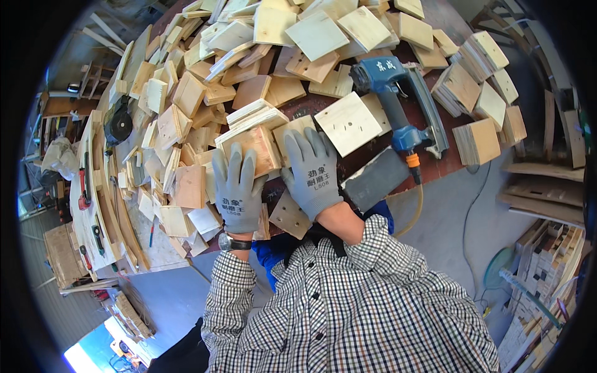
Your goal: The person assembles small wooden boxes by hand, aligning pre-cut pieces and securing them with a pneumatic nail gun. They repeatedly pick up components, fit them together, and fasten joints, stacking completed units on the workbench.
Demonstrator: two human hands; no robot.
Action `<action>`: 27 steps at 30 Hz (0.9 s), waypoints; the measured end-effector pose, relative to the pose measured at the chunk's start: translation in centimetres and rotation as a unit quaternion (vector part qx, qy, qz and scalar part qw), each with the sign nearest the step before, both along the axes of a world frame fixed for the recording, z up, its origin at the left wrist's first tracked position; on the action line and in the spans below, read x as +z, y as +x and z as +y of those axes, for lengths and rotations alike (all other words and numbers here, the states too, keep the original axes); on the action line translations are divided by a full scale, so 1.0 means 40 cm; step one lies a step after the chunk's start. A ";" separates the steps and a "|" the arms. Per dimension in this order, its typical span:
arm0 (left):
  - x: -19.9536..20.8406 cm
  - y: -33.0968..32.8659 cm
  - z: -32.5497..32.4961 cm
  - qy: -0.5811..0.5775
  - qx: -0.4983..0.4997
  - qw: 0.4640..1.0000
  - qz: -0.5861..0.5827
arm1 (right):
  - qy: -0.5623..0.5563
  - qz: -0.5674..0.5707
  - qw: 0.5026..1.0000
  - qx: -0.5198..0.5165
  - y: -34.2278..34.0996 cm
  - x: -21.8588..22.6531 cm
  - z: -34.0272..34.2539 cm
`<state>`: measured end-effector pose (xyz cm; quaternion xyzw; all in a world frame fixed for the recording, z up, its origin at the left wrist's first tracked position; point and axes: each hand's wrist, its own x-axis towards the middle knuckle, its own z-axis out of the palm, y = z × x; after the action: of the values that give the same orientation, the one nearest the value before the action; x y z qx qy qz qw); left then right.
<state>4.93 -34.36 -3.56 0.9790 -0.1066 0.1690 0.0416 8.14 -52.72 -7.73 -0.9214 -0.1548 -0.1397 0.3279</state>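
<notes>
Table (449, 160), dark red, mostly covered
Heap of wooden blocks (188, 93), pale, square and rectangular, piled loosely across the table, many tilted
Checked shirt (354, 304), long-sleeved, at the near side
Nail gun (390, 102), blue with dark grip, lying to the right of both hands; yellow hose (420, 205) joined by an orange fitting
Right hand (313, 171), grey-gloved, fingers extended and narrowly apart, laid over a pale square block (289, 132); firmness of hold not discernible
Left hand (238, 193), likewise gloved, fingers extended and apart, thumb toward the wooden stack; clamped or merely resting, impossible to tell
Wooden stack (258, 149), layered pieces behind a thick block, between and just beyond both hands
Dark grey slab (376, 179), near the right wrist
Square board (348, 123), dark-marked, just right of the right fingertips
Wristwatch (233, 242), dark-strapped, on the left wrist
</notes>
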 end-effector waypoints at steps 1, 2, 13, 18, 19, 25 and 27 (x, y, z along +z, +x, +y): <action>0.009 -0.005 -0.001 -0.001 0.004 1.000 0.009 | 0.009 -0.001 1.000 0.005 -0.002 0.009 0.003; 0.016 -0.012 -0.001 -0.002 0.009 1.000 0.017 | 0.017 -0.001 1.000 0.010 -0.002 0.016 0.005; -0.004 -0.001 0.005 0.044 0.006 0.999 -0.023 | 0.108 0.007 0.986 0.131 0.008 0.028 0.018; -0.007 -0.011 0.008 0.056 0.002 0.998 -0.019 | 0.083 0.026 0.986 0.141 -0.007 0.025 0.000; -0.014 -0.010 0.011 0.044 0.001 0.999 -0.017 | 0.029 0.014 0.993 0.115 -0.011 0.026 -0.002; -0.007 -0.010 0.003 -0.018 -0.005 1.000 -0.009 | -0.271 0.080 0.957 0.065 0.014 0.085 -0.013; -0.001 -0.013 -0.001 -0.037 -0.005 0.999 -0.001 | -0.318 0.096 0.941 0.066 0.032 0.116 -0.010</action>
<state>4.42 -34.40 -3.58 0.9761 -0.1052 0.1732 0.0781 9.44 -53.14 -3.08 -0.9744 -0.2198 0.0283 0.0393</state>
